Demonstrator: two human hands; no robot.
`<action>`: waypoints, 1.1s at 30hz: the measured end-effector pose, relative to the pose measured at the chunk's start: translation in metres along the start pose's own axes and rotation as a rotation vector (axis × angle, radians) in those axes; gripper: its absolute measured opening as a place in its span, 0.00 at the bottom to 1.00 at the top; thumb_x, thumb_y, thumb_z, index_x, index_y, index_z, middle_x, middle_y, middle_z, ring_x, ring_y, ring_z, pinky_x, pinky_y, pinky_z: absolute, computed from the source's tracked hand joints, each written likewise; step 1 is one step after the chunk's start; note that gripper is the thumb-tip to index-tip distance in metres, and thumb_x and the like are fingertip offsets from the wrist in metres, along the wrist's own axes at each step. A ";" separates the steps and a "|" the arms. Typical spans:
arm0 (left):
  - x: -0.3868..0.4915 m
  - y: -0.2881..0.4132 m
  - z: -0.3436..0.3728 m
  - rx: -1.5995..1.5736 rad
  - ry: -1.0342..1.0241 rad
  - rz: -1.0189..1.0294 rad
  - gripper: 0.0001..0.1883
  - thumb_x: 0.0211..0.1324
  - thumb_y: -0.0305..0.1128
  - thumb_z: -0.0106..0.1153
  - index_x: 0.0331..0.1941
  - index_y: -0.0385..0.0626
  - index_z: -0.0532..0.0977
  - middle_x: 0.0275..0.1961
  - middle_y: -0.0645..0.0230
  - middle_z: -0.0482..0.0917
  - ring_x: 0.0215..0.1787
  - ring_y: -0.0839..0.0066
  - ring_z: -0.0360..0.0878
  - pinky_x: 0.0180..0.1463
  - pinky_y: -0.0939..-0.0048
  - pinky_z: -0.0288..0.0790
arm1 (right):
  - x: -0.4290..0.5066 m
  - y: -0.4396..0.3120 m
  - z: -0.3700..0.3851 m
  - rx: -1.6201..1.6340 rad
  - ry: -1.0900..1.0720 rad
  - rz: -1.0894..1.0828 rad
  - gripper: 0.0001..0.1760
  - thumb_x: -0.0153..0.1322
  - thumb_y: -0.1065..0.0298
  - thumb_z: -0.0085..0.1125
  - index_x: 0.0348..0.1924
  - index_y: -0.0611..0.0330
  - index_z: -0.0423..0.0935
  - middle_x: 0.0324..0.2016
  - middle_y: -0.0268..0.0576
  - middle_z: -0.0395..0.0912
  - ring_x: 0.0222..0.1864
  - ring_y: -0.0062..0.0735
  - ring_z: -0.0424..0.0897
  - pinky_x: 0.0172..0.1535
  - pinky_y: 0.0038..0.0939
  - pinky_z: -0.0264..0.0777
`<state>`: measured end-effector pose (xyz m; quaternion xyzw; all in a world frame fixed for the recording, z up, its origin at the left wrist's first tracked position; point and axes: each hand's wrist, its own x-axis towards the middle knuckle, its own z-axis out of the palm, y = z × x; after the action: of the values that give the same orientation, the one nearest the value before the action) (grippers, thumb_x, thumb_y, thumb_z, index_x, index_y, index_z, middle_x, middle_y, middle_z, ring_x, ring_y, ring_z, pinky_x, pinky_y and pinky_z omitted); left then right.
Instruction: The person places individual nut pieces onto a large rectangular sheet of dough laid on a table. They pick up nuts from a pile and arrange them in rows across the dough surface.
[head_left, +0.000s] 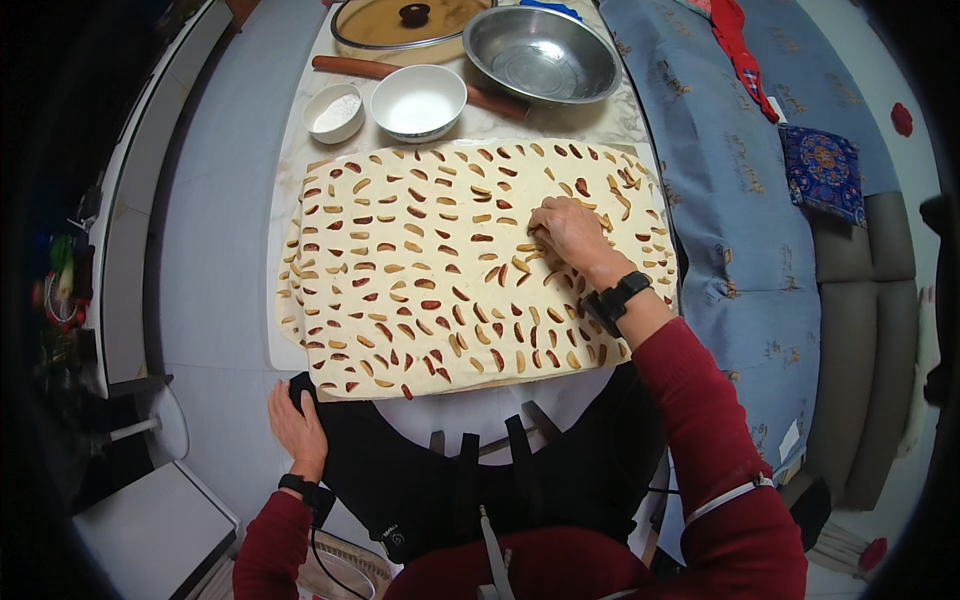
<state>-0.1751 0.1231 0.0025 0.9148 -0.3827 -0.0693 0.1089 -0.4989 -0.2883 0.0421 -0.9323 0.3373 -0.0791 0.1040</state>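
A wide sheet of pale dough (517, 172) lies before me on a board, dotted with rows of sliced jujubes (424, 283). My right hand (570, 232) reaches over its right half, fingertips bunched low at the dough around what looks like a small dark slice. Beside that hand, looser slices (521, 264) lie in a less regular cluster, and more are heaped near the upper right corner. My left hand (296, 429) rests on my left knee, off the board, fingers spread and holding nothing.
Behind the dough stand a small bowl of white powder (335, 112), a white bowl (418, 101) and a steel basin (541, 56). A wooden rolling pin (352, 66) lies partly behind them, near a glass lid (409, 30). A blue-covered surface (739, 262) runs along the right.
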 end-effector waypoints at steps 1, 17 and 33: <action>0.000 0.000 0.000 -0.010 -0.004 -0.016 0.24 0.70 0.42 0.44 0.62 0.38 0.64 0.66 0.53 0.66 0.70 0.52 0.58 0.72 0.56 0.51 | 0.001 -0.001 -0.001 -0.018 0.003 -0.027 0.03 0.61 0.73 0.60 0.29 0.55 0.81 0.30 0.40 0.77 0.38 0.41 0.78 0.40 0.37 0.75; -0.001 -0.005 0.006 -0.025 0.049 0.010 0.23 0.66 0.43 0.49 0.60 0.42 0.67 0.66 0.56 0.67 0.70 0.53 0.58 0.71 0.54 0.52 | 0.017 -0.024 0.020 -0.060 -0.088 -0.067 0.03 0.60 0.70 0.59 0.24 0.57 0.79 0.28 0.45 0.80 0.30 0.45 0.80 0.34 0.41 0.74; 0.000 -0.004 0.005 0.011 0.016 -0.016 0.23 0.64 0.42 0.51 0.60 0.45 0.67 0.66 0.59 0.67 0.70 0.56 0.58 0.71 0.54 0.51 | -0.016 -0.024 -0.004 0.068 -0.072 0.083 0.05 0.64 0.69 0.65 0.33 0.55 0.84 0.31 0.39 0.80 0.37 0.41 0.80 0.38 0.37 0.75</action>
<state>-0.1734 0.1252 -0.0034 0.9190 -0.3748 -0.0608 0.1064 -0.4969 -0.2600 0.0505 -0.9156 0.3688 -0.0524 0.1511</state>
